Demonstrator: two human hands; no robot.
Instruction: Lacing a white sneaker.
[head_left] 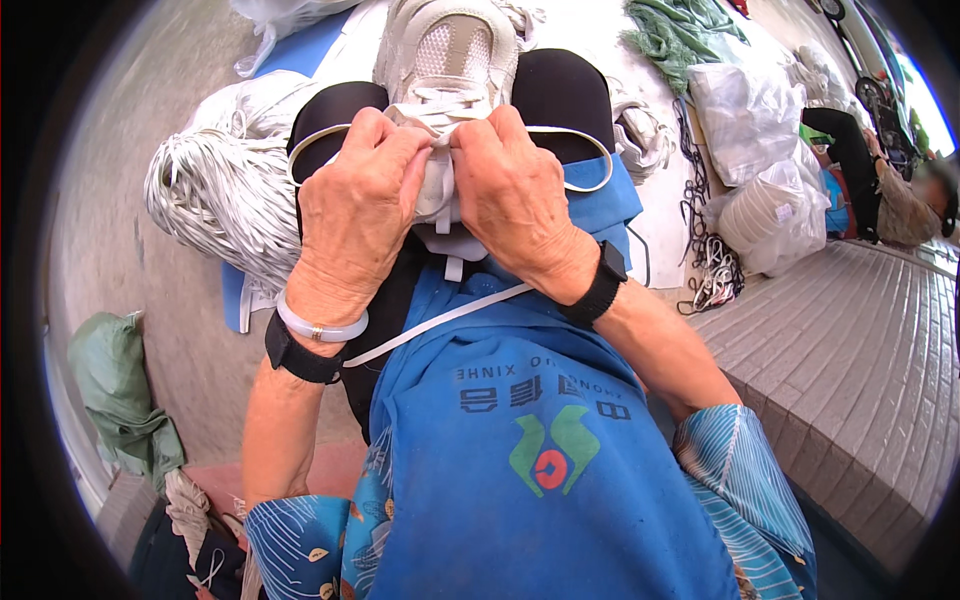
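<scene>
A white sneaker (450, 50) rests between my knees, its toe pointing away from me. At the upper end of its lacing, my left hand (350, 215) is closed, thumb and fingers pinched on the white shoelace (592, 148). Close beside it, my right hand (520, 195) pinches the lace on the other side of the tongue. Lace loops bow outward past both hands, and a white strand (440, 325) runs across my lap. My fingers partly cover the shoe's collar and the topmost eyelets.
A thick bundle of white laces (220, 185) lies left of my knee. Clear plastic bags (748, 120), dark tangled laces (692, 170) and a green mesh cloth (685, 40) are at the right. Another person (890, 190) sits farther right. A green sack (115, 375) stands at the left.
</scene>
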